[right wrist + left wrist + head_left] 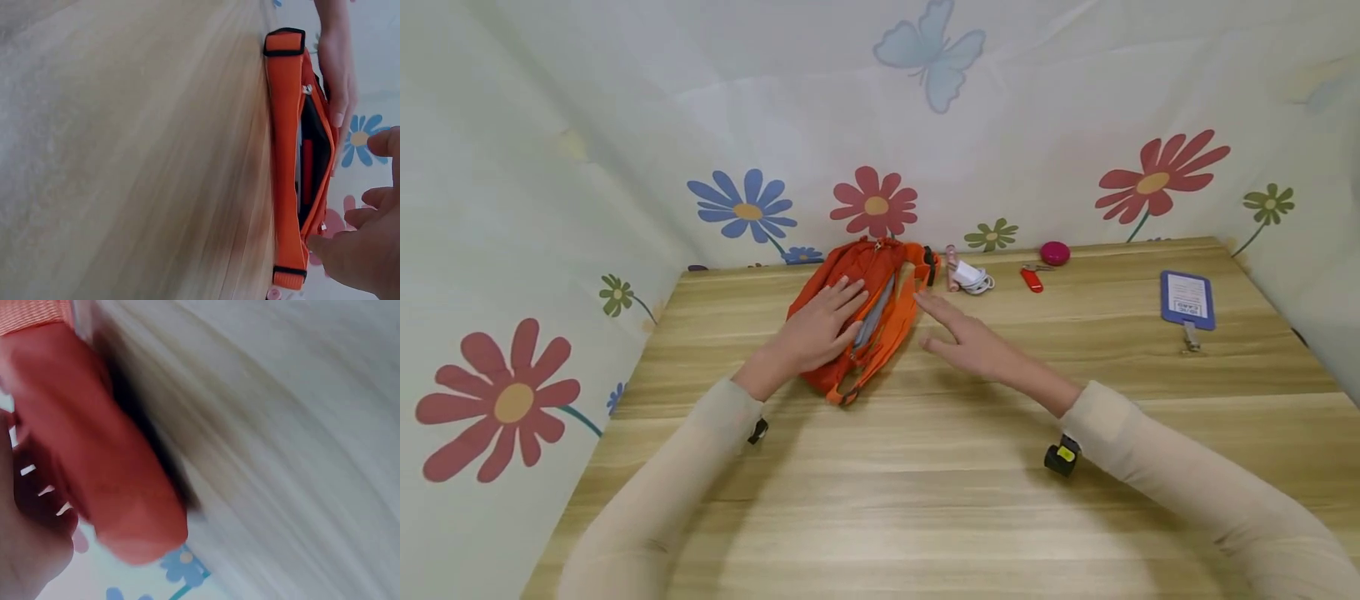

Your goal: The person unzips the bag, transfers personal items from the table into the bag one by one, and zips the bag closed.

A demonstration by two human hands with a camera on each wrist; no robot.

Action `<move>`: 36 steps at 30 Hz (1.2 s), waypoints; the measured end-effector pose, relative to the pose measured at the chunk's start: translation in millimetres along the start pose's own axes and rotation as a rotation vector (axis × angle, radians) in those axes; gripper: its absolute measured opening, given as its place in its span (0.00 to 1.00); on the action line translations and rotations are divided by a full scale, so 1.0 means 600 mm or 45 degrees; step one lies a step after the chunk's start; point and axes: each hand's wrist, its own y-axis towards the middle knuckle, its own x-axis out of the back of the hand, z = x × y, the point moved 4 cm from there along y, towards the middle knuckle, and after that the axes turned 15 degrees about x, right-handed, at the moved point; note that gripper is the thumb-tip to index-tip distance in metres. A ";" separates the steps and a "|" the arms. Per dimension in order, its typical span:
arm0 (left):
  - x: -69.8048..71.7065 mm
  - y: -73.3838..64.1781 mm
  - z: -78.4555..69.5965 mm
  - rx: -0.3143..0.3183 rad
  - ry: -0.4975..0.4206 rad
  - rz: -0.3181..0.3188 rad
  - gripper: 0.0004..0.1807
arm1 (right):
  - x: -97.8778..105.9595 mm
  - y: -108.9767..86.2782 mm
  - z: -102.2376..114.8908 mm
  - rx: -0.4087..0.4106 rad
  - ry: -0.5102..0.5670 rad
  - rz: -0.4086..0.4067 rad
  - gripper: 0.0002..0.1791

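An orange bag (831,287) lies at the back left of the table, its strap (891,333) along the right side. My left hand (816,329) rests on top of the bag with the fingers stretched out. Beside the strap is my right hand (970,342), fingers extended and holding nothing; whether a fingertip touches the bag I cannot tell. In the right wrist view the bag's zipped pocket (315,156) gapes, and something red (307,169) shows inside. The left wrist view has the bag's rounded end (119,469) close to the left fingers.
Behind my right hand lie a pink tube-like item (952,268), a white charger with its cable (973,278), a red nail clipper-like item (1032,279) and a round magenta case (1055,253). A blue-framed card holder (1187,300) with a clip lies far right on the wooden table (895,500).
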 end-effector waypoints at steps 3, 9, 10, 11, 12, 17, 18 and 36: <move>0.011 -0.024 0.005 -0.007 0.033 -0.003 0.35 | -0.018 0.011 0.007 0.085 -0.111 0.041 0.39; 0.010 -0.065 0.009 -0.010 0.042 0.045 0.42 | -0.050 0.040 0.021 0.214 -0.324 0.087 0.30; 0.007 -0.069 0.008 -0.006 0.042 0.059 0.43 | -0.055 0.047 0.023 0.242 -0.362 0.095 0.27; 0.004 -0.073 0.007 0.000 0.039 0.071 0.45 | -0.061 0.053 0.025 0.269 -0.402 0.105 0.24; 0.000 -0.076 0.006 0.008 0.036 0.084 0.45 | -0.067 0.059 0.028 0.296 -0.431 0.115 0.22; -0.018 -0.087 0.001 0.042 0.074 0.140 0.48 | -0.092 0.082 0.045 0.414 -0.540 0.165 0.15; -0.019 -0.088 0.000 0.045 0.084 0.146 0.48 | -0.096 0.086 0.048 0.430 -0.559 0.173 0.14; -0.051 -0.091 -0.005 0.072 0.231 0.133 0.50 | -0.136 0.109 0.049 0.371 -0.660 0.313 0.13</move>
